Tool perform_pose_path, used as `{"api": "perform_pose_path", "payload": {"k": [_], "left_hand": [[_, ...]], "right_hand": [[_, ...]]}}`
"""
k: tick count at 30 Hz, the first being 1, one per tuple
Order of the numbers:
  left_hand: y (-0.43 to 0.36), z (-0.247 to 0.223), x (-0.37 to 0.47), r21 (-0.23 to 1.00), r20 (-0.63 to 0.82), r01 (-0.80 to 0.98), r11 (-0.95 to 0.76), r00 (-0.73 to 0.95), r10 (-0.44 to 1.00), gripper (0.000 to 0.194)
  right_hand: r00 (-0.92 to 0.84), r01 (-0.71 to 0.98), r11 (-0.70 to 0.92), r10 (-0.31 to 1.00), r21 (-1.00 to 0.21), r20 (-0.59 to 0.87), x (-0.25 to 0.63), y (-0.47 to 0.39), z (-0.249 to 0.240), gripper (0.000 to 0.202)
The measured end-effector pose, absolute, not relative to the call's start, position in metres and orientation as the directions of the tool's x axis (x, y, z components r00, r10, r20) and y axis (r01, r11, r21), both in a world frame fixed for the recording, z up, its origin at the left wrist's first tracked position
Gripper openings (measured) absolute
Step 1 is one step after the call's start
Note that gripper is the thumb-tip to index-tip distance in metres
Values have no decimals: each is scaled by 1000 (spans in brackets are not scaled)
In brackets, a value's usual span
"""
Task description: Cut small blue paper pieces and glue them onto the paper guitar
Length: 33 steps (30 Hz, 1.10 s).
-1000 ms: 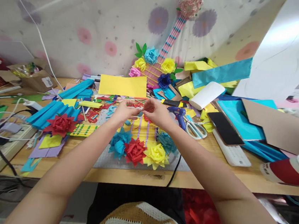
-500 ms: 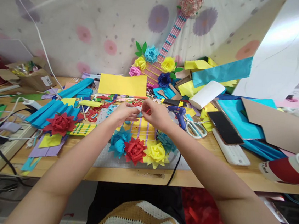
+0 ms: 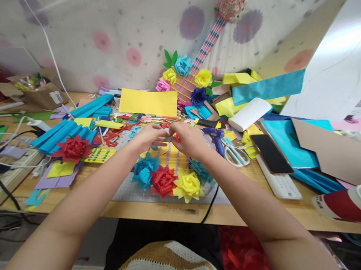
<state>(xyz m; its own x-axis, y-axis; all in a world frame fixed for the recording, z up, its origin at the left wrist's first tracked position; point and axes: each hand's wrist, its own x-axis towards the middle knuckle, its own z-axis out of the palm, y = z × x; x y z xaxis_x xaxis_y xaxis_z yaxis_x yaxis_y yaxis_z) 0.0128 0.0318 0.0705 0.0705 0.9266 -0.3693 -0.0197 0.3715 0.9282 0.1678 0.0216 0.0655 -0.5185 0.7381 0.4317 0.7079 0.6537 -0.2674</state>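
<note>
My left hand [image 3: 152, 136] and my right hand [image 3: 186, 139] meet over the middle of a yellow paper guitar lying on the table. Their fingertips are pinched together around a small pale blue piece [image 3: 168, 139], mostly hidden by the fingers. Beneath them, the guitar's body carries a blue paper flower [image 3: 145, 171], a red paper flower [image 3: 163, 181], a yellow paper flower [image 3: 189, 186] and a teal paper flower [image 3: 203, 171]. Its yellow neck [image 3: 101, 156] with green bars runs left to another red flower [image 3: 73, 149].
Right of the hands lie a blue glue gun [image 3: 215, 138], scissors [image 3: 237, 154], a black phone [image 3: 272, 154] and a red-and-white paper cup [image 3: 347, 204]. A pink flowered guitar [image 3: 206, 47] leans on the wall behind. Blue crepe paper [image 3: 63, 133] and a power strip [image 3: 11, 177] are at left.
My fingers have shifted slightly around the small pale blue piece, and less of it shows now. The arms and the guitar stay in place.
</note>
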Motion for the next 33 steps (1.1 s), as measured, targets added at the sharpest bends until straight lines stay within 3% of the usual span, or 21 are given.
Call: {"api": "perform_pose_path", "payload": {"k": [6,12,16,24,33], "left_hand": [[29,73,15,934,-356,30,355,10,935,45],[29,70,15,956,-278,91,278,-20,960,45],[30,70,16,967,-248,60,249,-31,968,46],[31,73,16,932,-362,34,360,37,932,38],[37,62,8,916,-390,-46,399,134,911,30]], "right_hand": [[-359,591,526,851,-611,384,171,23,68,13],[-313,518,447,893,-729,325,168,26,64,14],[-303,549,433,900,-714,313,166,28,63,14],[-358,594,510,860,-622,363,167,26,63,16],[-568,674,692,709,-259,418,171,25,63,9]]}}
